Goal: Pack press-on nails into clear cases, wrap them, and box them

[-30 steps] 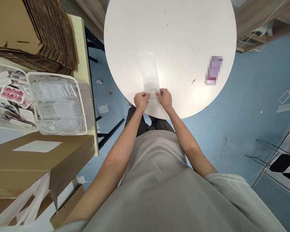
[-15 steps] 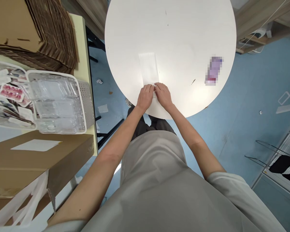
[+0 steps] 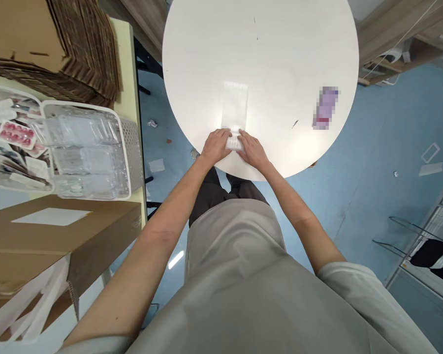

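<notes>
A flat, clear plastic packet (image 3: 235, 105) lies lengthwise on the white round table (image 3: 280, 39), near its front edge. Its near end has a ridged, bumpy look, and I cannot make out what, if anything, is inside. My left hand (image 3: 217, 146) grips the left side of that near end with curled fingers. From the right, my right hand (image 3: 254, 149) holds the opposite side, thumb and fingers closed on the edge. A narrow strip of the bumpy plastic shows between the two hands.
A blurred-out purple item (image 3: 325, 108) lies on the table's right. On the left side table (image 3: 127, 64) are a stack of folded cardboard (image 3: 84, 54), a white basket (image 3: 127, 157) of clear plastic packs and another basket (image 3: 16, 184) of small packets. A cardboard box (image 3: 107, 231) stands nearer.
My hands have moved apart, uncovering the bumpy near end of the packet between them. In the picture the packet sits slightly further right and straighter; the view has shifted a little.
</notes>
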Demonstrator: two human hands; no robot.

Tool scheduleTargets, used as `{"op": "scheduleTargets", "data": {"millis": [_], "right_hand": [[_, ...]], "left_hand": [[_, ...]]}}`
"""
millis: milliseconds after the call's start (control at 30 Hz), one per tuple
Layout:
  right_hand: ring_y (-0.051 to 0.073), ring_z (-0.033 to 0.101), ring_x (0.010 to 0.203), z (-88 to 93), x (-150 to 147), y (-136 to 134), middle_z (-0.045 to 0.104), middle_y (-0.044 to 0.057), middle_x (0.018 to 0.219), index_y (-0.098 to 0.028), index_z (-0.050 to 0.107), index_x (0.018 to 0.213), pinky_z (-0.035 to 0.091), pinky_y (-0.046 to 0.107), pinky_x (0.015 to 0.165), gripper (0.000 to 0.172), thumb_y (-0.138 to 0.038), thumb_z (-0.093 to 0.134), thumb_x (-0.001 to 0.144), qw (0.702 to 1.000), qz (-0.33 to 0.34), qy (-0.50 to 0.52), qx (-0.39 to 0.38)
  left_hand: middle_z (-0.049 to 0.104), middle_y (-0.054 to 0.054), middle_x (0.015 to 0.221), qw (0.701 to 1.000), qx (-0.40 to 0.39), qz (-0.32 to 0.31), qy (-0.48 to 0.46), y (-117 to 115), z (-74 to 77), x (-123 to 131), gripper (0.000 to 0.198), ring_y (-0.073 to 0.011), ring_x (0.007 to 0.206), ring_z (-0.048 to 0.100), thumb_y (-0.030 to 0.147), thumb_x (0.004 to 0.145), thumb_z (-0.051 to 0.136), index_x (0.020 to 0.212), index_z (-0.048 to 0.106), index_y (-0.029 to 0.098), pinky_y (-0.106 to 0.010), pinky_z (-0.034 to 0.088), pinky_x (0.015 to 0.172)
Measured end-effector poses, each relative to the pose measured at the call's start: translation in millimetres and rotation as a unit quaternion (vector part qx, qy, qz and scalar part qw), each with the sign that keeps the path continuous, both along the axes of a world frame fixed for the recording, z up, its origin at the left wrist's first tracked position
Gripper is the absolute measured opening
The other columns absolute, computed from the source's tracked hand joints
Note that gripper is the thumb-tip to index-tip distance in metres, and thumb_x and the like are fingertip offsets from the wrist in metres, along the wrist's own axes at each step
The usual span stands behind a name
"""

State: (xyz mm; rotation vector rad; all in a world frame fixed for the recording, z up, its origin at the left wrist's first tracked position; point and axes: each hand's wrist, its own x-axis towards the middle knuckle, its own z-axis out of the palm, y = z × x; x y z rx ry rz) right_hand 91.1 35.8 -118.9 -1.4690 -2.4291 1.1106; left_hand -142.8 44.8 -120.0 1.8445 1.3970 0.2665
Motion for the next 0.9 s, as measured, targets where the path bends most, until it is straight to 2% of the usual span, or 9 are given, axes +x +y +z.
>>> {"op": "scheduleTargets", "data": {"millis": [133,267,367,500,600,700,800,900], "right_hand": [[0.038,0.044,0.174,7.5,9,-14,0.044,0.023,0.186,-0.018,0.056,0.168,0.043,0.066,0.137,0.062,-0.055,0.053,0.119,1.0,0.016,-0.004,-0.005],[0.037,0.05,0.17,12.5,15,-24,0.051,0.022,0.182,-0.018,0.057,0.168,0.047,0.063,0.134,0.063,-0.057,0.041,0.122,1.0,0.013,-0.003,-0.006],[0.037,0.057,0.163,10.1,12,-23,0.06,0.022,0.174,-0.016,0.06,0.165,0.05,0.061,0.132,0.065,-0.059,0.035,0.123,1.0,-0.017,-0.008,-0.003],[0.039,0.068,0.148,5.8,6,-13,0.073,0.021,0.158,-0.017,0.064,0.158,0.058,0.059,0.123,0.067,-0.064,0.031,0.122,0.998,-0.065,-0.006,-0.018],[0.038,0.072,0.135,3.3,3,-6,0.078,0.018,0.146,-0.022,0.065,0.154,0.065,0.056,0.11,0.066,-0.068,0.031,0.121,0.995,-0.094,-0.002,-0.032],[0.036,0.074,0.127,-4.6,0,2,0.078,0.018,0.137,-0.023,0.065,0.15,0.067,0.054,0.105,0.066,-0.072,0.033,0.12,0.991,-0.131,0.0,-0.03],[0.033,0.076,0.111,-20.9,-4,13,0.075,0.017,0.131,-0.024,0.07,0.137,0.068,0.053,0.101,0.066,-0.076,0.036,0.118,0.983,-0.183,-0.001,-0.023],[0.033,0.075,0.105,-37.6,-7,26,0.074,0.015,0.122,-0.026,0.074,0.122,0.068,0.056,0.101,0.058,-0.075,0.045,0.116,0.971,-0.236,-0.013,-0.027]], "left_hand": [[0.072,-0.018,0.159,0.999,-0.032,-0.022,0.001,-6,4.7,-7,0.062,-0.0457,0.15,0.064,0.034,0.087,0.086,0.145,0.071,0.022,-0.064,0.041,0.136],[0.073,-0.017,0.161,0.997,-0.063,-0.031,-0.026,-19,11.4,-11,0.059,-0.0426,0.153,0.064,0.048,0.099,0.075,0.152,0.069,0.023,-0.065,0.032,0.142],[0.071,-0.016,0.165,0.997,-0.072,-0.009,-0.032,-23,12.9,-12,0.056,-0.0395,0.155,0.064,0.054,0.108,0.062,0.154,0.069,0.022,-0.064,0.029,0.143],[0.077,-0.013,0.156,0.997,-0.062,0.033,-0.025,-15,7.2,-9,0.053,-0.0376,0.147,0.069,0.055,0.107,0.064,0.148,0.074,0.022,-0.063,0.024,0.146],[0.085,-0.013,0.133,0.997,-0.044,0.068,-0.014,-7,1.3,-5,0.042,-0.0382,0.132,0.074,0.053,0.108,0.063,0.132,0.081,0.023,-0.064,0.035,0.139],[0.084,-0.015,0.107,0.992,-0.044,0.122,0.004,-2,-3.9,2,0.041,-0.0411,0.118,0.074,0.06,0.107,0.063,0.108,0.081,0.023,-0.061,0.053,0.12],[0.079,-0.014,0.091,0.983,-0.055,0.173,0.013,3,-10.8,8,0.042,-0.0431,0.111,0.074,0.064,0.105,0.067,0.095,0.076,0.025,-0.061,0.057,0.109],[0.078,-0.014,0.094,0.976,-0.066,0.208,0.027,10,-19.1,13,0.038,-0.0462,0.116,0.074,0.062,0.102,0.072,0.096,0.074,0.025,-0.067,0.055,0.112]]}}
